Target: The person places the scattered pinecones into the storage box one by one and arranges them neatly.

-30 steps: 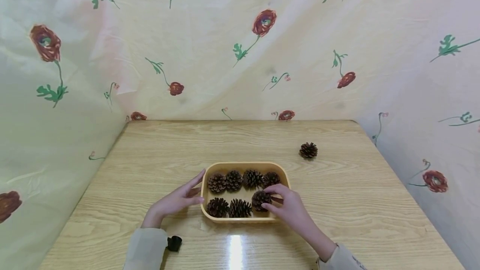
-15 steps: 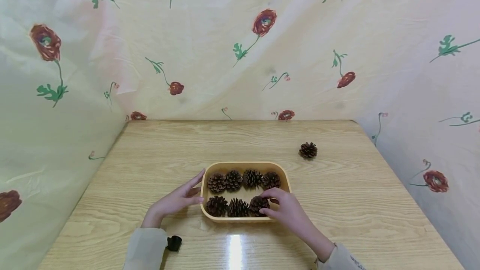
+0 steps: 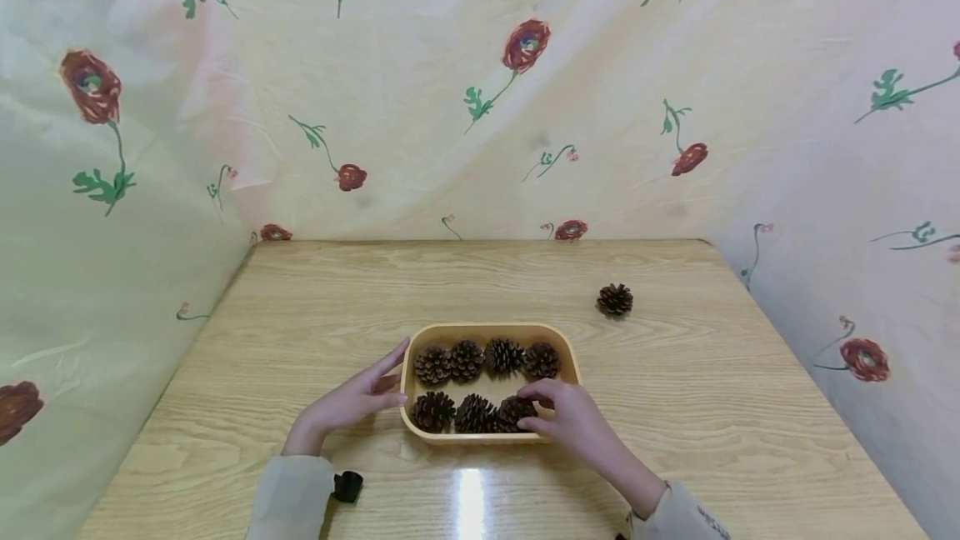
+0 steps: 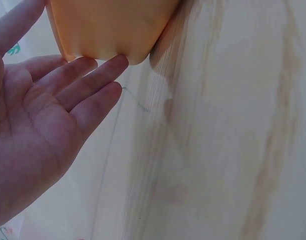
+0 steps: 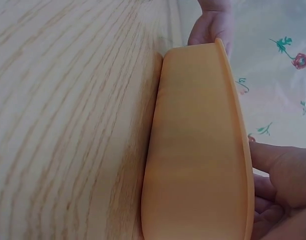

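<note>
A yellow-orange tray [image 3: 491, 440] with rounded corners holds several brown pine cones in two rows. My right hand [image 3: 573, 417] reaches over its right front side. Thumb and fingers there hold the rightmost pine cone [image 3: 514, 413] of the front row, which lies against a neighbouring pine cone [image 3: 476, 414]. In the right wrist view the tray's wall hides the cones and my right fingertips. My left hand [image 3: 352, 400] rests at the tray's left end with fairly straight fingers. The left wrist view shows these fingers [image 4: 98, 95] touching the outer wall [image 4: 108, 30].
One more pine cone [image 3: 615, 299] lies on the wooden table [image 3: 337, 282], behind and right of the tray. A small black object [image 3: 348, 487] sits by my left sleeve. Flower-patterned cloth [image 3: 420, 90] hangs behind the table and along its sides.
My right hand has shifted slightly left and towards the front with its pine cone, which has closed up against its neighbour in the front row. My left hand has stayed in place.
</note>
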`<state>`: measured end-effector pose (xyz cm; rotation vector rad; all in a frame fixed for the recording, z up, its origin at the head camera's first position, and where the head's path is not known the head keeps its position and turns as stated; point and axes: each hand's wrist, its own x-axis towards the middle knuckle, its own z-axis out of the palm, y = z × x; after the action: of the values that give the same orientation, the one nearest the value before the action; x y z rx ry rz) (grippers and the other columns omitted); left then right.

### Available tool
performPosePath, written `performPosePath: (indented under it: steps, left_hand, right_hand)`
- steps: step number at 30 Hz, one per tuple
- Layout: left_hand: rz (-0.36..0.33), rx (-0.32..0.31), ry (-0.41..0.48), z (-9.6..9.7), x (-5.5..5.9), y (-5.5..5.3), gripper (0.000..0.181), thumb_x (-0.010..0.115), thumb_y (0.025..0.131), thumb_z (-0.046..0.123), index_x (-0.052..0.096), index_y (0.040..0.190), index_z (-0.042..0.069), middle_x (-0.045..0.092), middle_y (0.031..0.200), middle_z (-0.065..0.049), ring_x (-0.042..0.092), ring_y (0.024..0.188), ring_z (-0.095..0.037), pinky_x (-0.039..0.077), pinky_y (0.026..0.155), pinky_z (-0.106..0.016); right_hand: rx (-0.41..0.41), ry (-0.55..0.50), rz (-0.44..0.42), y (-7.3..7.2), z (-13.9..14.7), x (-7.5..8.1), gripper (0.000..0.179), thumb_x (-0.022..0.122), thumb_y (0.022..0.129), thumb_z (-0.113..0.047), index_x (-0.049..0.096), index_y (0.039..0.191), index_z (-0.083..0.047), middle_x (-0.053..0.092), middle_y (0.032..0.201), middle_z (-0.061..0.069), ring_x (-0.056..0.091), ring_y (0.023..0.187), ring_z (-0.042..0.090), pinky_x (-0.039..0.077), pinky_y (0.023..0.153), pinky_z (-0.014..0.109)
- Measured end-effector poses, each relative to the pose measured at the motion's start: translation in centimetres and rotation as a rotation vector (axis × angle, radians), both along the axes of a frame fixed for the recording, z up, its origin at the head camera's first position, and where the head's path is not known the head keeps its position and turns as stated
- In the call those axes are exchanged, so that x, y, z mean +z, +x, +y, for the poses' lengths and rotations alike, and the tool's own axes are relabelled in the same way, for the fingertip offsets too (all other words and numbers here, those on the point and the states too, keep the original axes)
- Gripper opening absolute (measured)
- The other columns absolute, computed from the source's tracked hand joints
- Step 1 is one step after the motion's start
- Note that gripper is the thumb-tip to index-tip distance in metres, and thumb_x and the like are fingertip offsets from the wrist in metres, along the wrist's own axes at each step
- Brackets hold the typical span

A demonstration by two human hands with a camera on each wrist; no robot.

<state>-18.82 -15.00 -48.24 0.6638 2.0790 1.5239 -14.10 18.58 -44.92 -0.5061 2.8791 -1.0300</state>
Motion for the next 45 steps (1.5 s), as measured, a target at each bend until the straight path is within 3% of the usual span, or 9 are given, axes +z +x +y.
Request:
performPosePath:
  steps: [9, 15, 27, 36, 45]
  left_hand:
    - [-0.007, -0.004, 0.003, 0.1, 0.1, -0.1, 0.086, 0.057, 0.096, 0.013, -0.003, 0.157, 0.018, -0.011, 0.162, -0.016, 0.020, 0.144, -0.049, 0.025, 0.117, -0.057]
    - [-0.003, -0.001, 0.000, 0.0, 0.0, 0.0, 0.086, 0.057, 0.096, 0.012, -0.004, 0.157, 0.018, -0.011, 0.162, -0.017, 0.020, 0.143, -0.050, 0.025, 0.117, -0.057]
    - [0.006, -0.001, -0.006, 0.0, 0.1, 0.0, 0.086, 0.057, 0.096, 0.012, -0.004, 0.157, 0.017, -0.011, 0.162, -0.017, 0.020, 0.143, -0.051, 0.025, 0.117, -0.057]
    - [-0.014, -0.002, -0.002, 0.0, -0.1, 0.0, 0.087, 0.057, 0.096, 0.011, -0.004, 0.157, 0.019, -0.012, 0.163, -0.014, 0.019, 0.144, -0.048, 0.025, 0.117, -0.055]
    - [-0.004, 0.000, -0.001, 0.1, 0.0, 0.0, 0.086, 0.057, 0.096, 0.012, -0.004, 0.157, 0.019, -0.012, 0.163, -0.014, 0.020, 0.144, -0.049, 0.025, 0.117, -0.056]
  right_hand:
    - [-0.049, -0.150, -0.092, 0.0, 0.6, 0.5, 0.038, 0.079, 0.077, -0.014, 0.068, 0.111, -0.002, 0.069, 0.114, 0.017, 0.066, 0.105, 0.040, 0.060, 0.086, 0.036]
    - [-0.026, -0.199, -0.024, -0.1, 1.2, 0.9, 0.036, 0.079, 0.078, -0.014, 0.069, 0.110, -0.001, 0.071, 0.110, 0.015, 0.068, 0.103, 0.033, 0.057, 0.092, 0.037]
    - [-0.071, -0.314, 0.060, -1.0, 3.3, 0.3, 0.034, 0.077, 0.079, -0.009, 0.068, 0.111, -0.002, 0.072, 0.109, 0.015, 0.068, 0.102, 0.033, 0.058, 0.090, 0.035]
    - [-0.158, -0.396, 0.076, -2.2, 5.3, 0.1, 0.032, 0.074, 0.082, -0.008, 0.067, 0.113, 0.001, 0.070, 0.113, 0.020, 0.063, 0.099, -0.007, 0.058, 0.090, 0.036]
    - [-0.314, -0.389, 0.090, -4.5, 8.8, 0.5, 0.034, 0.070, 0.088, -0.010, 0.063, 0.118, 0.006, 0.064, 0.122, 0.027, 0.060, 0.091, -0.015, 0.055, 0.082, 0.009]
